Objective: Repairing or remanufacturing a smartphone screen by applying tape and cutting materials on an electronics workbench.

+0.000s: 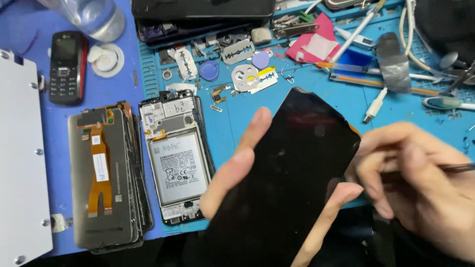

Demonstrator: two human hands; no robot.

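The left hand [247, 163] clamps one black phone screen [287, 173] by its edges; the right hand [420, 183] pinches one thin tool [457, 168] just beside its right edge.

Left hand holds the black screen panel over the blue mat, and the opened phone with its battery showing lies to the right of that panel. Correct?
Not quite. In the head view the opened phone lies left of the black screen panel, not right. The left hand does hold it over the blue mat.

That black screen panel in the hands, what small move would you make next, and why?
Probably bring the thin tool in the right hand to the black screen panel at its right edge. The left hand already holds the panel tilted off the blue mat, and the tool sits just beside that edge.
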